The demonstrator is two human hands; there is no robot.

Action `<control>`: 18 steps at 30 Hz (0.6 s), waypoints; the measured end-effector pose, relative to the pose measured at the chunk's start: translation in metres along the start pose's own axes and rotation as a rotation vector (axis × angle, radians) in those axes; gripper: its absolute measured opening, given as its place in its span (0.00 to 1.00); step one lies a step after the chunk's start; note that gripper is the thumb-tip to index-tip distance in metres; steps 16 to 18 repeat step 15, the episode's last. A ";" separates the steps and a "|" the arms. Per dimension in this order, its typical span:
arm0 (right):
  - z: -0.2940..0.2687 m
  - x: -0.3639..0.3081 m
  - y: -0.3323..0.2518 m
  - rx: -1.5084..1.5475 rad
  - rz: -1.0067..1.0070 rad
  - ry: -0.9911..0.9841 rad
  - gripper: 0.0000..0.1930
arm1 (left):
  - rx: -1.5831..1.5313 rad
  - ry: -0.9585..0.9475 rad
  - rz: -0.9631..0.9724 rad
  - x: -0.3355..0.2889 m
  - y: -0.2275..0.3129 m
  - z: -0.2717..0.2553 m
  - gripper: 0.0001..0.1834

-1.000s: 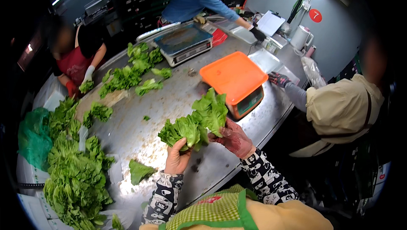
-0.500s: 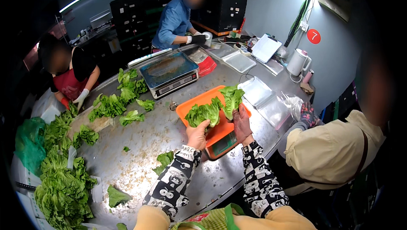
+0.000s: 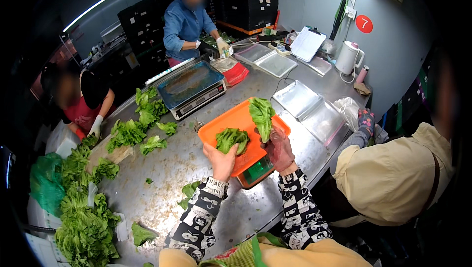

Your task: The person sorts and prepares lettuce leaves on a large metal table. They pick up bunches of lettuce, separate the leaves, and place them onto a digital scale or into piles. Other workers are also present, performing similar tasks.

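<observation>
My left hand is closed on a small bunch of green lettuce, over the left part of an orange tray. In my right hand, which looks reddish and shiny, a longer lettuce leaf stands upright, its stalk end between the fingers. The tray sits on a small scale with a green-lit display. Both hands are at the tray's near side, and the two pieces of lettuce are apart. My left fingers are partly hidden behind the bunch.
A large lettuce pile lies at left, with loose leaves across the steel table. Behind the tray stands a bigger scale. Clear plastic bags and a kettle are at right. Three co-workers surround the table.
The left-hand bunch has come lower and away from the right-hand leaf, opening a gap. The small scale's display now glows green. The far co-worker no longer holds the white roll.
</observation>
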State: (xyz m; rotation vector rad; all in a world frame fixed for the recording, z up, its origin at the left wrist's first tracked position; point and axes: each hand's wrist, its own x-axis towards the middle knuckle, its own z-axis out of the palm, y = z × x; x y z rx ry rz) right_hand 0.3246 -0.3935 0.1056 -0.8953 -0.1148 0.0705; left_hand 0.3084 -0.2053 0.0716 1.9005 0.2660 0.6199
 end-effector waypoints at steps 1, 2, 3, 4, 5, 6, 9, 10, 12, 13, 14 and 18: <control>0.003 -0.005 0.001 -0.022 -0.012 -0.024 0.23 | 0.057 0.047 0.082 -0.003 0.002 -0.003 0.45; 0.008 -0.010 -0.001 -0.044 -0.025 -0.047 0.21 | 0.060 0.050 0.106 -0.008 0.016 -0.009 0.43; 0.016 -0.017 -0.005 -0.155 -0.057 -0.061 0.28 | 0.065 0.054 0.130 -0.016 0.032 -0.016 0.41; 0.027 -0.020 0.001 -0.163 -0.080 -0.086 0.28 | 0.088 0.073 0.157 -0.020 0.044 -0.030 0.39; 0.029 -0.026 0.003 -0.201 -0.101 -0.093 0.27 | -0.126 -0.071 0.087 -0.025 0.051 -0.032 0.30; 0.033 -0.033 0.004 -0.238 -0.119 -0.101 0.27 | -0.419 -0.245 -0.100 -0.028 0.053 -0.028 0.22; 0.039 -0.049 0.004 -0.358 -0.002 -0.064 0.26 | -0.627 -0.293 -0.243 -0.035 0.061 -0.026 0.13; 0.037 -0.052 0.011 -0.387 0.036 -0.043 0.26 | -0.682 -0.288 -0.283 -0.037 0.059 -0.028 0.13; 0.039 -0.051 0.023 -0.253 -0.005 -0.033 0.28 | -0.765 -0.262 -0.315 -0.043 0.057 -0.030 0.12; 0.041 -0.052 0.026 -0.181 -0.012 -0.031 0.28 | -0.790 -0.234 -0.316 -0.047 0.054 -0.030 0.12; 0.044 -0.052 0.029 -0.106 -0.015 -0.036 0.29 | -0.812 -0.198 -0.313 -0.050 0.050 -0.031 0.12; 0.045 -0.050 0.027 -0.069 -0.004 -0.075 0.31 | -0.851 -0.181 -0.293 -0.052 0.044 -0.030 0.12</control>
